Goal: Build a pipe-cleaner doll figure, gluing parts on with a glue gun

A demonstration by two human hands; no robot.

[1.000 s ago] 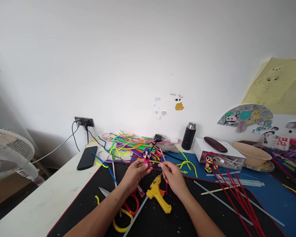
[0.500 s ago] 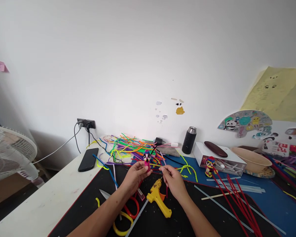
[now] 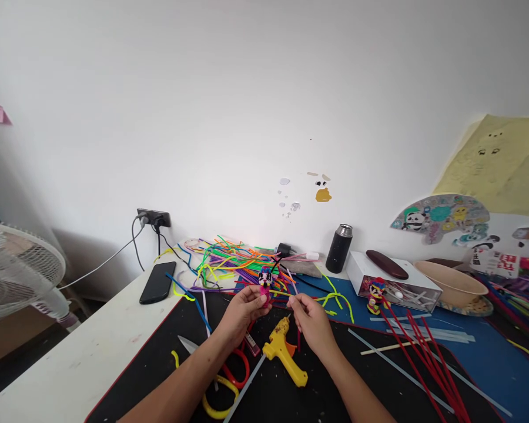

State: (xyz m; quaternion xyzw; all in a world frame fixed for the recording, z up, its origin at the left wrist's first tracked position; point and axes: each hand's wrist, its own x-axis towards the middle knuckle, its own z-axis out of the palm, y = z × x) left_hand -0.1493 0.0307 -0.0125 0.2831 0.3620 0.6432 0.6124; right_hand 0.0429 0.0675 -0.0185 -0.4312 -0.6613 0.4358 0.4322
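My left hand (image 3: 243, 308) is closed around a small pink figure (image 3: 265, 283) with a black-and-white face and a colourful headpiece, held upright above the mat. Close to its right, my right hand (image 3: 309, 317) has thumb and forefinger pinched together; whatever may be between them is too small to make out. Below and between both hands lies a yellow glue gun (image 3: 284, 355) with a glue stick out of its back. Scissors (image 3: 231, 376) with red and yellow handles lie partly under my left forearm.
Behind my hands is a heap of coloured pipe cleaners (image 3: 229, 264). A phone (image 3: 157, 283) lies left. To the right stand a black bottle (image 3: 339, 249), a white box (image 3: 357, 270), a second figure (image 3: 376, 296) and red pipe cleaners (image 3: 436, 364). A fan (image 3: 22, 270) is far left.
The view has shifted slightly. My hands keep nearly the same pose, with the figure still in my left hand and the right fingers still pinched beside it.
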